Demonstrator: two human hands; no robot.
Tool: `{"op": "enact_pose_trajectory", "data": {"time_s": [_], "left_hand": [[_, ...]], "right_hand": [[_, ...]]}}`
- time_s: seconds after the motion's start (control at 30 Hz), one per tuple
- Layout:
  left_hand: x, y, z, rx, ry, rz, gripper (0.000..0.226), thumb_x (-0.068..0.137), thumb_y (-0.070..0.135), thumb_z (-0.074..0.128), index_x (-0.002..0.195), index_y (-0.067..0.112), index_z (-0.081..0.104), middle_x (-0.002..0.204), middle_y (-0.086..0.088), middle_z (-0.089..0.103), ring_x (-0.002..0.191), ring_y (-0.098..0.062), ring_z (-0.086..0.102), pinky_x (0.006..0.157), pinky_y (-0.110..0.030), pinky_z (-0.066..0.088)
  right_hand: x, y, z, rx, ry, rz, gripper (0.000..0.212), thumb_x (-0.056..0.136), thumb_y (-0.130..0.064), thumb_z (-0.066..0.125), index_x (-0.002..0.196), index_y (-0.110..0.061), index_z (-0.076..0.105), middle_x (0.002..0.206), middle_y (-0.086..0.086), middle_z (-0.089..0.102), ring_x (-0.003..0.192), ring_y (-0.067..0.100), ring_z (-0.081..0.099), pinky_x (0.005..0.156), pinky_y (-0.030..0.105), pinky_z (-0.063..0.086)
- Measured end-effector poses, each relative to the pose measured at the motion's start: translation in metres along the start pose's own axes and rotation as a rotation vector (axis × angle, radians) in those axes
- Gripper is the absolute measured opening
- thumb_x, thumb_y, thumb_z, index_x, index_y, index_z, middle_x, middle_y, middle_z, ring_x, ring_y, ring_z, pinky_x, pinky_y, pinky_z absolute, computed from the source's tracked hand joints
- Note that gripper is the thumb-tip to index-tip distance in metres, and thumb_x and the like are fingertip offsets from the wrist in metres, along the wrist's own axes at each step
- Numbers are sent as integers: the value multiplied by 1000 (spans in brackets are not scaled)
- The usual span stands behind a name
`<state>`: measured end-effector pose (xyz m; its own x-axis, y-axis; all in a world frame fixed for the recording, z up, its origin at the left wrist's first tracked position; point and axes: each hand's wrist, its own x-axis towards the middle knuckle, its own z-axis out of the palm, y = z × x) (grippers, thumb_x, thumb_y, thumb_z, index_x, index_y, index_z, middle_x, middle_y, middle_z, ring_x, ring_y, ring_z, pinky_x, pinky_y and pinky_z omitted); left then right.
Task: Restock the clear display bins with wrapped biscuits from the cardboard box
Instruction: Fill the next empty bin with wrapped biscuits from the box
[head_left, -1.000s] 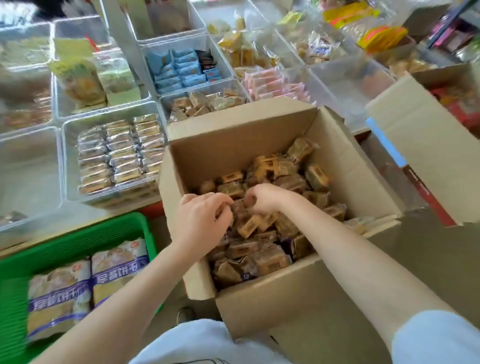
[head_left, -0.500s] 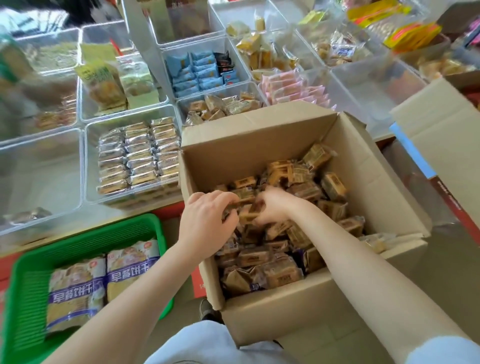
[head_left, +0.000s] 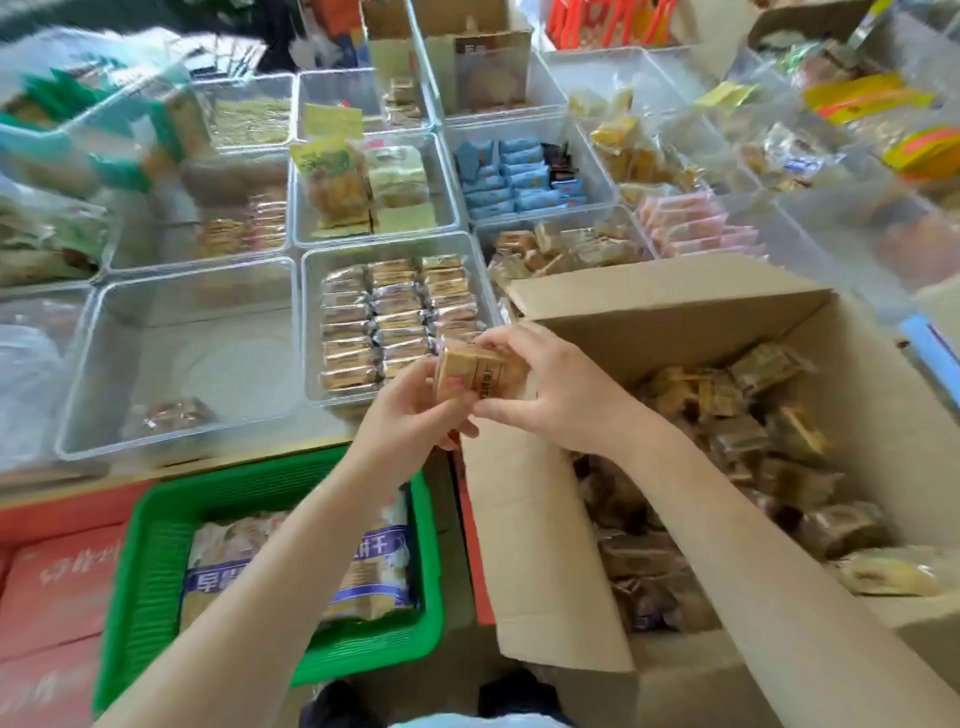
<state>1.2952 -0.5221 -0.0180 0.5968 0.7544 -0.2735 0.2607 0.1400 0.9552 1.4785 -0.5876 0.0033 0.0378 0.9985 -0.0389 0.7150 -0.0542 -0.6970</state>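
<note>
— Item, location? Stack of biscuits (head_left: 480, 375), gripped between left hand (head_left: 415, 415) and right hand (head_left: 558, 387), above box (head_left: 540, 545) rim.
— Next? Likely setting into bin (head_left: 311, 312) at 11 o'clock.

Both hands lift wrapped biscuits at the cardboard box's rim

The left hand (head_left: 410, 415) and right hand (head_left: 561, 389) grip a stack of wrapped biscuits (head_left: 475, 376) between them, above the near-left corner of the cardboard box (head_left: 540, 545), just in front of a clear bin (head_left: 311, 322) of neatly rowed biscuits.
</note>
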Motion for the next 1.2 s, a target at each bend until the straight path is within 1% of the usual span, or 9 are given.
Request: {"op": "enact_pose_trajectory", "data": {"time_s": [0.13, 0.23, 0.4, 0.5, 0.6, 0.67, 0.93, 1.07, 1.2], "left_hand": [[-16, -34, -114, 46, 15, 8, 34, 89, 9, 73, 116, 26, 61, 103, -4, 72, 83, -7, 70, 68, -17, 53], [-16, -81, -214, 184, 181, -7, 36, 90, 19, 74, 123, 25, 60, 111, 2, 67, 94, -10, 67, 79, -22, 55], [-19, -188, -374, 935, 582, -70, 51, 84, 19, 73, 131, 5, 59, 142, -23, 51, 132, -41, 47, 108, -49, 37], [-22, -221, -420, 1061, 459, -170, 61, 101, 38, 49, 154, 12, 36, 165, -18, 19, 155, -34, 11, 124, -49, 10], [-18, -243, -436, 1086, 353, -202, 70, 100, 59, 7, 160, 24, 1, 168, -7, -10, 153, -20, -18, 121, -39, -17], [-18, -251, -439, 1087, 350, -170, 73, 94, 62, -5, 158, 28, -11, 168, -7, -13, 150, -18, -22, 115, -36, -28], [-16, -264, -438, 1091, 379, -90, 64, 98, 60, -1, 156, 38, -17, 168, -14, -4, 156, -31, -2, 120, -45, -13], [-13, -269, -437, 1096, 428, -68, 63, 102, 58, 16, 160, 35, 7, 165, -15, 21, 152, -33, 19, 122, -47, 2], [-12, -271, -437, 1142, 415, -65, 63, 103, 56, 16, 161, 33, 9, 164, -16, 22, 152, -33, 18, 122, -49, 5]], "right_hand": [[67, -59, 77, -98, -78, -40, 39, 89, -29, 75, 125, -20, 64, 114, -4, 65, 100, 11, 56, 86, 26, 45], [127, -100, 151, -169, -109, -30, 34, 90, -30, 73, 122, -22, 64, 110, -4, 64, 97, 14, 56, 81, 31, 46], [226, -143, 277, -182, -70, 126, 40, 91, -32, 71, 129, -20, 63, 119, 5, 65, 107, 25, 60, 86, 34, 49], [268, -152, 336, -192, -28, 216, 38, 89, -31, 72, 125, -19, 66, 118, 7, 68, 113, 29, 56, 88, 34, 46], [301, -154, 369, -267, -7, 255, 33, 90, -27, 70, 121, -18, 68, 112, 7, 70, 115, 32, 51, 91, 41, 48], [325, -156, 382, -303, 1, 281, 33, 91, -23, 67, 124, -18, 66, 114, 8, 69, 118, 31, 49, 92, 39, 47], [380, -156, 439, -437, -274, 338, 36, 95, -22, 56, 128, -29, 67, 129, 11, 58, 125, 37, 48, 104, 39, 44], [373, -152, 454, -391, -358, 420, 42, 103, -34, 43, 145, -30, 50, 137, 17, 47, 127, 40, 48, 105, 45, 44], [375, -152, 457, -401, -509, 458, 56, 105, -35, 39, 158, -36, 21, 150, 20, 32, 132, 42, 45, 110, 45, 40]]}}
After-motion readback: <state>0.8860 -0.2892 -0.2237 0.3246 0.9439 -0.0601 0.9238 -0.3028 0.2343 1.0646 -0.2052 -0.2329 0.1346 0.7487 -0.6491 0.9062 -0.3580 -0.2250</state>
